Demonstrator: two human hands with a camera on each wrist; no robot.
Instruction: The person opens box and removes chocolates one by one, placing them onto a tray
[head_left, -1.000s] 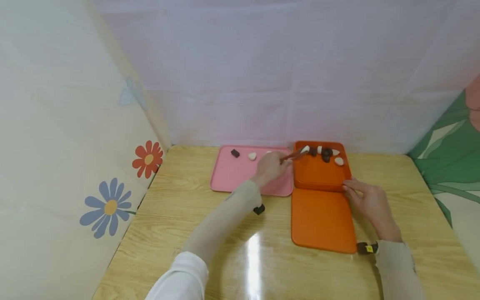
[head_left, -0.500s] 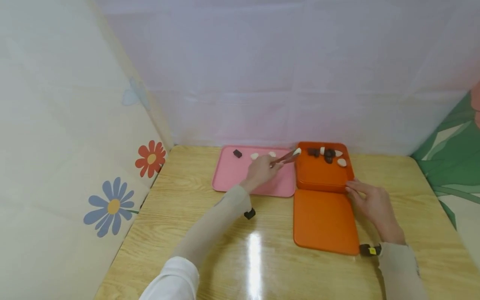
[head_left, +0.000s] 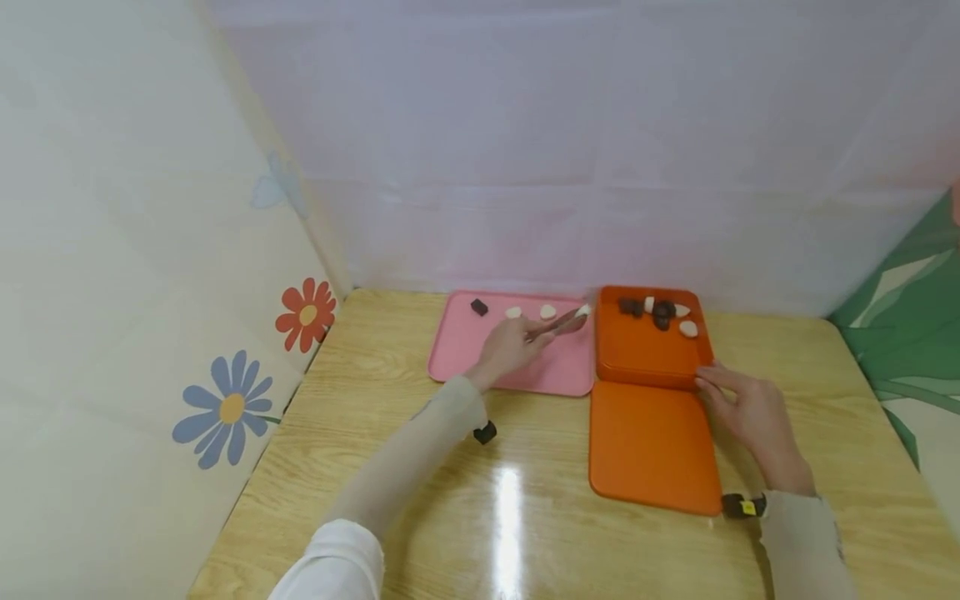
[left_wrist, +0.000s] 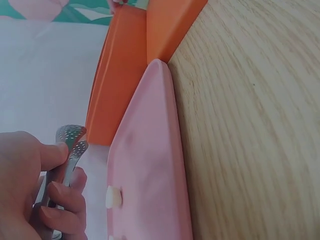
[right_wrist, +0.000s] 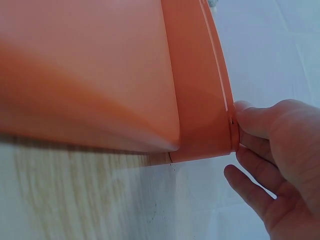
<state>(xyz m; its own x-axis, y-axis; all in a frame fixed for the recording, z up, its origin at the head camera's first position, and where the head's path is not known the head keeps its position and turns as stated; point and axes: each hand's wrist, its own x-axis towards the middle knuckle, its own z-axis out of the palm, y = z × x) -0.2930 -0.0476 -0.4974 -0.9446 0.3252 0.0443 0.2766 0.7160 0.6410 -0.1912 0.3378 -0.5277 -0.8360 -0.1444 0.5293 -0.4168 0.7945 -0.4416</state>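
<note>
Tongs (left_wrist: pixel 69 133): moved L, off orange box (head_left: pixel 647 354) to above pink tray's (head_left: pixel 463 348) far R corner, white pc (head_left: pixel 585 309) in tips.
L grip (head_left: pixel 504 348): curled round tongs.
R grip (head_left: pixel 753 410): pinches box's near R corner.

Wood-grain table (head_left: pixel 585 550) under 1 pink tray (head_left: pixel 564 367), 1 orange box (head_left: pixel 641 354), 1 orange lid (head_left: pixel 654 448)

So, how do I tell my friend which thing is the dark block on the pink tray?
On the wooden table, find the pink tray, left of the orange box. Near the tray's far left corner lies the dark block. It's the only dark piece there; its neighbours are white pieces.
</note>
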